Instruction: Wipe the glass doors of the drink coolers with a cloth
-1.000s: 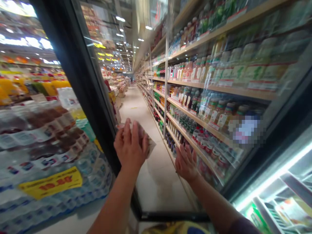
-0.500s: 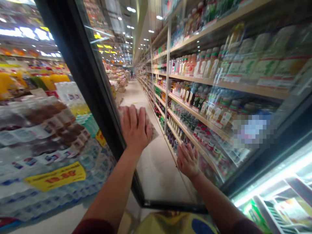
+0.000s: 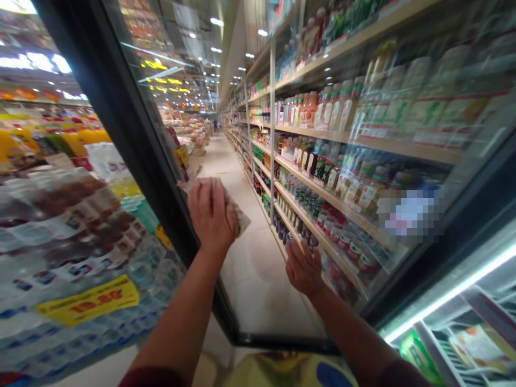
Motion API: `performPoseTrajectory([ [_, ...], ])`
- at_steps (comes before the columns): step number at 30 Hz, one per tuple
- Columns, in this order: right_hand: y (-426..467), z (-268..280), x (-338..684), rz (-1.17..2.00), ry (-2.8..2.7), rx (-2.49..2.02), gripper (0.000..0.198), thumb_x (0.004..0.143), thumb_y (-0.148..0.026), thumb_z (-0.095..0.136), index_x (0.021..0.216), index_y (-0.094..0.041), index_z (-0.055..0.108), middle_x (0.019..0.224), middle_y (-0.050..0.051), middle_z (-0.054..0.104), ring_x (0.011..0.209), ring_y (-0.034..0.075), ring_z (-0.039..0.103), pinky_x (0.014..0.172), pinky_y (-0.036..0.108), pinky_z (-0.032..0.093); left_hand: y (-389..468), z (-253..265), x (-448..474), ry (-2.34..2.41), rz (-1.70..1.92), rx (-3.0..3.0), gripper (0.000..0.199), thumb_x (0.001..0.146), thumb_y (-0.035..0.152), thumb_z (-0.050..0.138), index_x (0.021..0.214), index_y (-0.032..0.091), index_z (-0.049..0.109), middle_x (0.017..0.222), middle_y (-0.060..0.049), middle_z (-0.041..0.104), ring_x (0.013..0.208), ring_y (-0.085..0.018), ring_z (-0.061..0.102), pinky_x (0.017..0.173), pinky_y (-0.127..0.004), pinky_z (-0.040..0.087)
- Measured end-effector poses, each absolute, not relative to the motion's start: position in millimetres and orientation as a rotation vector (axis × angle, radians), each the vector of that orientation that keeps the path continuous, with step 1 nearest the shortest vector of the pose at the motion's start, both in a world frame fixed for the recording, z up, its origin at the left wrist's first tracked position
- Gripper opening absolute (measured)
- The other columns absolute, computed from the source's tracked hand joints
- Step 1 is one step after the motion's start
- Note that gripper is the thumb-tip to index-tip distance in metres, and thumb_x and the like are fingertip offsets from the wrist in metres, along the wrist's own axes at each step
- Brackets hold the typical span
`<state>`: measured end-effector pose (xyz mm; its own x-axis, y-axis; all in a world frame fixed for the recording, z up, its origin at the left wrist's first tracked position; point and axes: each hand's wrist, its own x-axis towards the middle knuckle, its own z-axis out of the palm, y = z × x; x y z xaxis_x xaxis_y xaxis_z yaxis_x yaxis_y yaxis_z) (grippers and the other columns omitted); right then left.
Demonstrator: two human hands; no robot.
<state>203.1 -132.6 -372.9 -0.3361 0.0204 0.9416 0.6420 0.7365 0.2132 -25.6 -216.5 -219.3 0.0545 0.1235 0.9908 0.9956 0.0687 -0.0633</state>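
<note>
Under my left hand [image 3: 213, 217] a crumpled, pale brownish cloth [image 3: 242, 219] is pressed flat against the clear glass pane [image 3: 270, 306] of a door with a black frame [image 3: 133, 140]. The fingers lie over the cloth, close to the frame's left side, and cloth edges stick out on both sides of the hand. Lower and to the right, my right hand [image 3: 304, 270] rests against the same pane with fingers stretched out and nothing in them.
Through the glass, bottle-filled shelves [image 3: 326, 185] line the right of a long aisle. At left, stacked bottled drinks [image 3: 60, 220] carry a yellow price sign [image 3: 91, 300]. A lit refrigerated cabinet [image 3: 455, 312] lies at lower right. Yellow fabric [image 3: 278, 371] covers my front.
My left hand has slid a little left and down with the cloth, showing more of it. My right hand has shifted slightly left and down. The view has turned a little.
</note>
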Motion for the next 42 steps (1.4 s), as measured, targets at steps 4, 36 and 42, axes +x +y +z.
performPoseTrajectory([
  [4,-132.2,-374.9,203.0,-0.671,-1.828,-0.509,0.044,0.092,-0.026,0.053,0.135,-0.019,0.063,0.129,0.007,0.07,0.152,0.019,0.029,0.13,0.042,0.006,-215.4,-209.4,-16.2,-1.418,-1.101,-1.184,0.068,0.104,0.033,0.035,0.156,-0.004,0.011,0.16,-0.027,0.026,0.153,-0.034,0.014,0.124,-0.055,0.016],
  [36,-149.4,-377.8,211.3,-0.669,-1.817,-0.5,0.052,0.089,-0.023,0.053,0.14,-0.018,0.058,0.134,0.01,0.066,0.149,0.023,0.034,0.129,0.042,0.013,-245.8,-223.7,1.5,-1.429,-1.009,-1.231,0.069,0.099,0.028,0.044,0.16,0.01,0.017,0.162,-0.02,0.025,0.155,-0.031,0.009,0.126,-0.057,0.014],
  [42,-151.2,-379.8,213.2,-0.668,-1.818,-0.503,0.048,0.092,-0.026,0.048,0.139,-0.02,0.059,0.133,0.009,0.067,0.145,0.022,0.041,0.129,0.042,0.011,-251.1,-281.1,4.4,-1.231,-0.73,-1.36,0.063,0.097,0.03,0.049,0.155,0.011,0.034,0.15,-0.016,0.049,0.153,-0.028,0.017,0.127,-0.046,0.015],
])
